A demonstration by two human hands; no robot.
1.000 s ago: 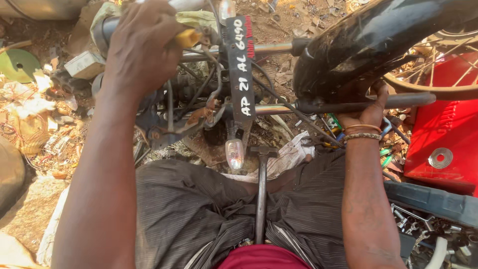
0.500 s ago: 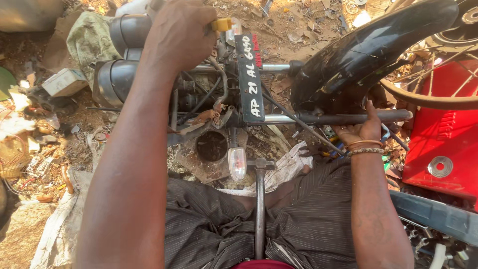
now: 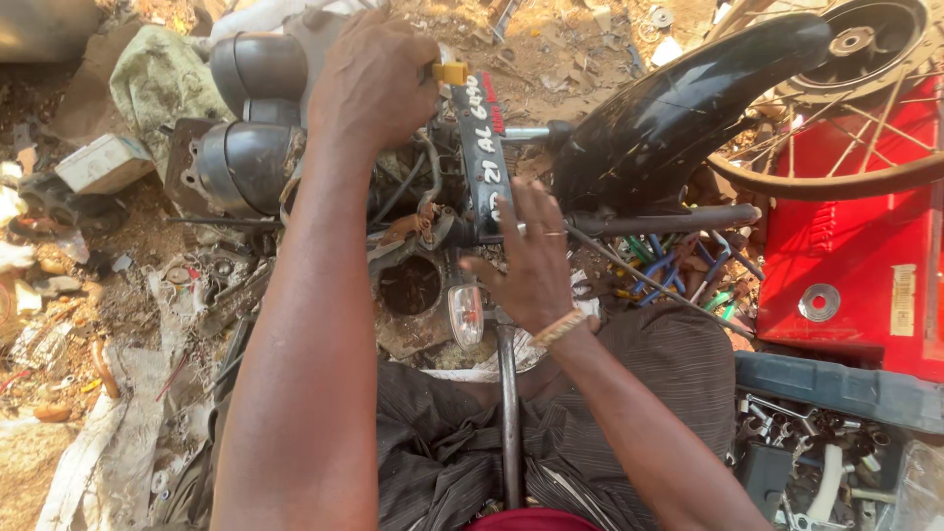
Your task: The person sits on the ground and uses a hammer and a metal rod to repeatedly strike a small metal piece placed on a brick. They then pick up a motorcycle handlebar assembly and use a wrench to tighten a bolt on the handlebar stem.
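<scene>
My left hand (image 3: pixel 372 84) is closed around a tool with a yellow handle (image 3: pixel 449 73), pressed into the top of a stripped motorcycle front end beside the two round black gauges (image 3: pixel 248 118). My right hand (image 3: pixel 531 258) hovers with fingers spread over the narrow black plate (image 3: pixel 485 162) and the handlebar tube (image 3: pixel 678 220), holding nothing. A black mudguard (image 3: pixel 678 108) arches to the right. A small clear indicator lamp (image 3: pixel 465 315) hangs below the plate. A metal rod (image 3: pixel 507 413) runs down between my knees.
A spoked wheel (image 3: pixel 846 147) lies over a red panel (image 3: pixel 865 275) at the right. A black tray of sockets and spanners (image 3: pixel 816 452) sits at lower right. Coloured wires (image 3: pixel 678 270) trail under the handlebar. Dirt ground with rags, scrap and a grey box (image 3: pixel 103 162) fills the left.
My right hand has let go of the handlebar tube and moved left over the black plate, fingers open. My left hand stays on the yellow-handled tool.
</scene>
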